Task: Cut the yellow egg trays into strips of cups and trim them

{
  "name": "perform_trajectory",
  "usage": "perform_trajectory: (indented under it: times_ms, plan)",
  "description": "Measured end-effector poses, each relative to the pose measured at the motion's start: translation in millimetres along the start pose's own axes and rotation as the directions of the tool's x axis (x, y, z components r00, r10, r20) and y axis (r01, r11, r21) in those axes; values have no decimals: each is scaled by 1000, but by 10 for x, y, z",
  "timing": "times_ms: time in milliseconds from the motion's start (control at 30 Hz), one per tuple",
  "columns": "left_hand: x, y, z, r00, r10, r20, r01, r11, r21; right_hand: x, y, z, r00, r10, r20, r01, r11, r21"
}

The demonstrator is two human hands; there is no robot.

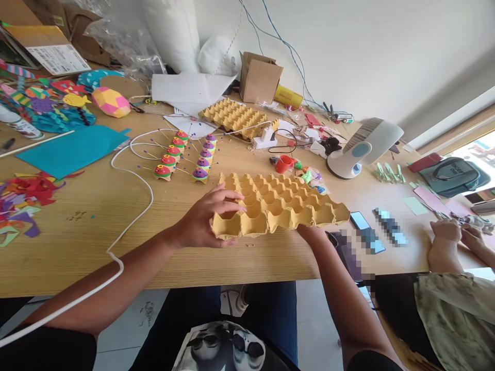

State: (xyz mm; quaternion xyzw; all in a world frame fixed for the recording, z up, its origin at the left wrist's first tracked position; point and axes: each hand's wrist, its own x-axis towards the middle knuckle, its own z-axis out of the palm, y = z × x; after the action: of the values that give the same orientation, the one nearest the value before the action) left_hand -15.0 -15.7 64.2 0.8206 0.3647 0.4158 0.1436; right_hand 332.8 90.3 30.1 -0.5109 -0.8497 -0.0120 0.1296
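A yellow cardboard egg tray (286, 203) is lifted just above the wooden table's front edge. My left hand (204, 221) grips its near left corner, fingers over the cups. My right hand (311, 232) is under the tray's right side; only the wrist and part of the hand show, the fingers are hidden. Beyond the tray stand two rows of painted egg-cup pieces (185, 154) with pins sticking out.
A second egg tray (234, 116), a small cardboard box (259, 77), a white desk fan (361, 149), a red cup (284, 164), blue paper (71, 149) and coloured scraps (23, 198) lie about. A white cable (135, 216) crosses the table. Another person's hands (452, 237) rest at right.
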Motion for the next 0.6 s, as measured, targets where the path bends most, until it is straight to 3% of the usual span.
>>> perform_trajectory:
  times_ms: [67, 167, 267, 333, 400, 500, 600]
  plan:
    - [-48, -8, 67, 1000, 12, -26, -11, 1000, 20, -246, -39, -136, 1000, -9, -3, 9, 1000, -3]
    - [-116, -27, 182, 999, 39, -35, -37, 998, 47, -840, -56, -343, 999, -33, 39, 35, 999, -36]
    - [-179, -76, 289, 998, 67, -2, -67, 995, 73, -1463, -104, -482, 998, -29, 46, 24, 993, 112]
    - [-219, -131, 347, 995, 100, 28, -102, 991, 84, -1762, -223, -498, 995, 65, 77, -84, 959, 271]
    - [-253, -195, 391, 988, 143, 60, -148, 985, 87, -1932, -432, -434, 974, 169, 151, -220, 867, 446]
    - [-283, -276, 423, 976, 177, 124, -190, 976, 102, -1988, -825, -218, 948, 240, 210, -318, 649, 691]
    - [-288, -310, 421, 961, 183, 208, -213, 968, 135, -1949, -1134, 23, 897, 368, 245, -408, 477, 779]
